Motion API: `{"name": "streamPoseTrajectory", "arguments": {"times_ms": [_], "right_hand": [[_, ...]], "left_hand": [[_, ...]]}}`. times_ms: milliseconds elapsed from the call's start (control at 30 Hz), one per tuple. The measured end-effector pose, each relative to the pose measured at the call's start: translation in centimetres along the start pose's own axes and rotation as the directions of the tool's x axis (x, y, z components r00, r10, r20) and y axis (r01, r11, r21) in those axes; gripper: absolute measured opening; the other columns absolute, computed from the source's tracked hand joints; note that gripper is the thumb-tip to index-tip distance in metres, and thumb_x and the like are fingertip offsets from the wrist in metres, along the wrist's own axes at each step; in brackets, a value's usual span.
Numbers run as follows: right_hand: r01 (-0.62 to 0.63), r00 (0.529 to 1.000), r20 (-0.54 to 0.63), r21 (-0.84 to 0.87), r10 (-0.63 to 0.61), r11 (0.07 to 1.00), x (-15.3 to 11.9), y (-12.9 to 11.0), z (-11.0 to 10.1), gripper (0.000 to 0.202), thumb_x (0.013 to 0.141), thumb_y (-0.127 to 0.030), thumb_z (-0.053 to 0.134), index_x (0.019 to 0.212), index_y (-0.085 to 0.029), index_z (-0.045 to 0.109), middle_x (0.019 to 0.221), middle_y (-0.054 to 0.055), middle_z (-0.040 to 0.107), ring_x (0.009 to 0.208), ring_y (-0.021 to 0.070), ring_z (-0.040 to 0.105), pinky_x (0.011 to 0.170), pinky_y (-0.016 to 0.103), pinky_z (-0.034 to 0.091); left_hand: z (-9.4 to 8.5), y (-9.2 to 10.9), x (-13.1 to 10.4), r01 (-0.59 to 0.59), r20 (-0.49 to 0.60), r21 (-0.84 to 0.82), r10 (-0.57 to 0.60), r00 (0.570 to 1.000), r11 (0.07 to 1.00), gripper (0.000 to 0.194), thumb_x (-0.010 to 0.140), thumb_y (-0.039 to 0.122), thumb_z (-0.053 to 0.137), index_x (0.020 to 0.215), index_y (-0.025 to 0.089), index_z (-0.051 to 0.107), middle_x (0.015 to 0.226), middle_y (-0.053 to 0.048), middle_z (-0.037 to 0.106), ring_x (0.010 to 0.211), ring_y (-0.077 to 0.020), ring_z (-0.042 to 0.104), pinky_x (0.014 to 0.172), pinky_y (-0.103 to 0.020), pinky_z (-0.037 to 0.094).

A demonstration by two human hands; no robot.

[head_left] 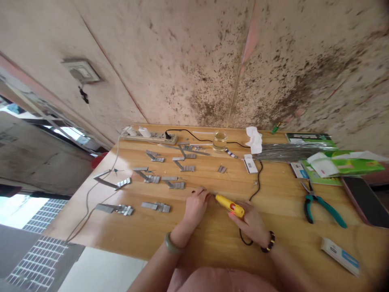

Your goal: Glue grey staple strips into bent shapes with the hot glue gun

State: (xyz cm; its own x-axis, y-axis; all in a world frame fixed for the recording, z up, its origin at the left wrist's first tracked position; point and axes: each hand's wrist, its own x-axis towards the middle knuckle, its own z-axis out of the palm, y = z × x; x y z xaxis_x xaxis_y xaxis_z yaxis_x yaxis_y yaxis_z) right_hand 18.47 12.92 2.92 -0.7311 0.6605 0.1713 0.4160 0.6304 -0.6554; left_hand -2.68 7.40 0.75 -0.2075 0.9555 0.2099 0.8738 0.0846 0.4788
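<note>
My right hand (247,221) is wrapped round a yellow corded tool (227,203) with a red light on its body. The tool's thin tip points left, towards the fingers of my left hand (197,203). Those fingers are pinched together low over the wooden table (212,247), and what they hold is too small to make out. A small dark piece (193,192) shows beside them. Left of my hands lie several grey metal pieces, among them a flat one (155,207) and an angled one (173,182).
A power strip (152,137) and a glass of yellowish liquid (219,140) stand at the back. To the right are a wire bundle (285,151), teal-handled pliers (323,202), a phone (367,200) and a small box (340,256). A black cord (259,182) curves behind my right hand.
</note>
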Motion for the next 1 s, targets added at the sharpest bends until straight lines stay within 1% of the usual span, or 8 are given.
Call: {"name": "streamPoseTrajectory", "arguments": {"times_ms": [300, 500, 633, 733, 900, 1000], "right_hand": [[-0.032, 0.999, 0.010, 0.012, 0.032, 0.999, 0.13, -0.17, 0.08, 0.020, 0.092, -0.034, 0.044, 0.083, -0.020, 0.055, 0.080, 0.003, 0.062, 0.076, 0.0184, 0.055, 0.073, 0.033, 0.036], [-0.045, 0.999, 0.011, 0.024, 0.044, 0.999, 0.08, 0.03, 0.17, 0.019, 0.091, -0.035, 0.046, 0.083, -0.020, 0.055, 0.079, 0.002, 0.062, 0.074, 0.0177, 0.054, 0.072, 0.032, 0.036], [-0.051, 0.999, -0.016, 0.008, 0.051, 0.999, 0.09, 0.01, 0.26, 0.021, 0.091, -0.036, 0.044, 0.084, -0.020, 0.056, 0.081, 0.004, 0.063, 0.076, 0.0187, 0.056, 0.073, 0.032, 0.037], [-0.051, 0.998, -0.033, -0.008, 0.050, 0.999, 0.13, -0.06, 0.28, 0.022, 0.091, -0.036, 0.044, 0.083, -0.019, 0.057, 0.080, 0.004, 0.063, 0.076, 0.0186, 0.056, 0.073, 0.032, 0.037], [-0.034, 0.999, -0.011, 0.002, 0.034, 0.999, 0.14, -0.03, 0.15, 0.020, 0.091, -0.034, 0.046, 0.082, -0.020, 0.056, 0.078, 0.003, 0.063, 0.074, 0.0184, 0.056, 0.072, 0.032, 0.037], [-0.033, 0.999, -0.021, 0.017, 0.033, 0.999, 0.19, -0.05, 0.06, 0.019, 0.090, -0.034, 0.046, 0.082, -0.020, 0.056, 0.079, 0.003, 0.063, 0.076, 0.0186, 0.056, 0.073, 0.032, 0.038]], "left_hand": [[0.10, -0.13, 0.06, -0.026, -0.012, -0.008, 0.026, 1.000, 1.000, 0.017, 0.089, 0.023, 0.047, 0.087, 0.019, 0.064, 0.090, -0.003, 0.063, 0.077, -0.0128, 0.059, 0.068, -0.022, 0.045], [0.13, -0.15, 0.11, -0.029, -0.021, 0.007, 0.029, 0.999, 1.000, 0.017, 0.089, 0.022, 0.048, 0.088, 0.019, 0.064, 0.091, -0.004, 0.063, 0.076, -0.0126, 0.059, 0.065, -0.022, 0.045], [0.19, -0.16, 0.11, -0.034, -0.018, 0.002, 0.034, 0.999, 0.999, 0.015, 0.088, 0.022, 0.049, 0.087, 0.019, 0.064, 0.090, -0.004, 0.063, 0.076, -0.0130, 0.059, 0.066, -0.022, 0.046], [0.23, -0.21, 0.07, -0.040, -0.018, -0.008, 0.040, 0.999, 0.999, 0.015, 0.088, 0.021, 0.049, 0.088, 0.019, 0.064, 0.090, -0.003, 0.063, 0.077, -0.0129, 0.059, 0.067, -0.023, 0.046], [0.23, -0.23, 0.03, -0.033, -0.012, -0.003, 0.033, 0.999, 0.999, 0.014, 0.088, 0.022, 0.049, 0.088, 0.019, 0.063, 0.091, -0.003, 0.063, 0.078, -0.0135, 0.059, 0.067, -0.023, 0.046], [0.29, -0.27, 0.02, -0.030, -0.018, 0.001, 0.030, 0.999, 1.000, 0.015, 0.088, 0.023, 0.049, 0.088, 0.019, 0.063, 0.091, -0.003, 0.063, 0.078, -0.0137, 0.059, 0.067, -0.023, 0.046]]}}
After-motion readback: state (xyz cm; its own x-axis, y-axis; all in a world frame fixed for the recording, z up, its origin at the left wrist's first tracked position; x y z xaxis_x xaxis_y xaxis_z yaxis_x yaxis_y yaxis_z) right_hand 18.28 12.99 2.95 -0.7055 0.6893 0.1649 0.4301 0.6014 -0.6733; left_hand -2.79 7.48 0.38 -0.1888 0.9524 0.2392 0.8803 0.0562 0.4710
